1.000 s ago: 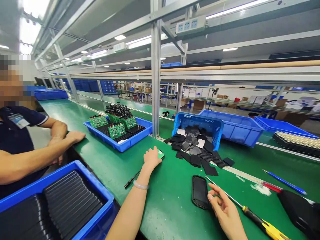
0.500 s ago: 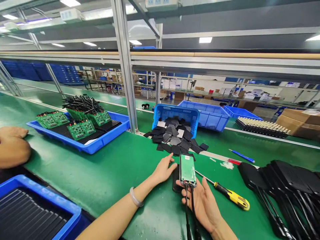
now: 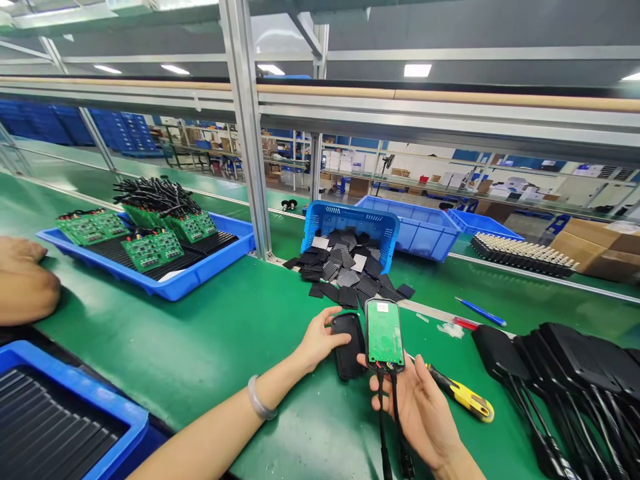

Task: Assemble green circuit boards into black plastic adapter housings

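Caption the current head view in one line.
Left grip holds a black rounded plastic cover; right grip supports a green rectangular circuit board with two black cables.

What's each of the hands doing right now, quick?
Left hand: closed on the black cover, thumb over its face.
Right hand: holding the green board from beneath.

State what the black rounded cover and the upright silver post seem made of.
Black rounded cover: probably moulded plastic, matte, judging by its dull, even surface.
Upright silver post: likely aluminium, satin finish; its grooved, grey, softly reflective faces suggest extruded metal.
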Demonstrator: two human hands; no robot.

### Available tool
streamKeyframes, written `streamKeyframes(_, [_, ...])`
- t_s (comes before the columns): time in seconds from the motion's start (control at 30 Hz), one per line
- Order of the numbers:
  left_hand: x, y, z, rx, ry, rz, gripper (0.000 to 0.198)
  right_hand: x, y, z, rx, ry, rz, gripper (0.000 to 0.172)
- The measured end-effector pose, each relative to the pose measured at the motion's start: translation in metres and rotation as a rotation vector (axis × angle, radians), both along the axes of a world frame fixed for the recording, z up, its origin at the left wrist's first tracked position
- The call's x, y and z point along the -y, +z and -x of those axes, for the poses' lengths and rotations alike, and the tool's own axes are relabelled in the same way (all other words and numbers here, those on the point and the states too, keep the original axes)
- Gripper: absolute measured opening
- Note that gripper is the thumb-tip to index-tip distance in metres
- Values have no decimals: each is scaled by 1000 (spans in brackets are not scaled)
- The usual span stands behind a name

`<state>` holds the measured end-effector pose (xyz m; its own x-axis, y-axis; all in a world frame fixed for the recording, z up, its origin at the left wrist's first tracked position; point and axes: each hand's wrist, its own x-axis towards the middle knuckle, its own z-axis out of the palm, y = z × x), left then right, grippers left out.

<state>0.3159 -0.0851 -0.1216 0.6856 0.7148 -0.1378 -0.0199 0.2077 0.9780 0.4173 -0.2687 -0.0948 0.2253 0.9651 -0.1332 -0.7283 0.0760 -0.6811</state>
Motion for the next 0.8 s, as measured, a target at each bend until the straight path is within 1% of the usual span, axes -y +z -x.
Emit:
streamKeyframes(0.03, [-1,1,0,19,-6,85,55,1,0,-1,7,-9,17,41])
streamKeyframes(0.1, [-3,3,0,15,-36,142,34,1,2,0,46,-30,58,39])
streamKeyframes(0.17, [-5,4,1,1,-59,166,29,2,4,2,115,-56,98,41])
streamKeyframes(0.23, [-7,3,3,-19,-81,135,35,2,7,5,202,-66,122,40])
streamKeyframes(0.3, [-10,-1,4,-48,-84,58,47,1,7,7,295,-57,126,35])
streamKeyframes(0.37, [-13,-5,4,-80,-77,-25,52,1,6,9,367,-41,121,33])
streamKeyframes(0.47, [-14,-8,4,-114,-95,-87,51,1,2,9,391,-26,127,31])
streamKeyframes(0.6, [-13,-6,4,-160,-149,-137,44,0,2,8,345,-3,151,30])
streamKeyframes(0.67, [-13,-3,7,-207,-129,-226,43,0,3,9,321,0,149,30])
streamKeyframes(0.8, [-15,5,11,-264,0,-465,54,1,2,10,288,41,97,34])
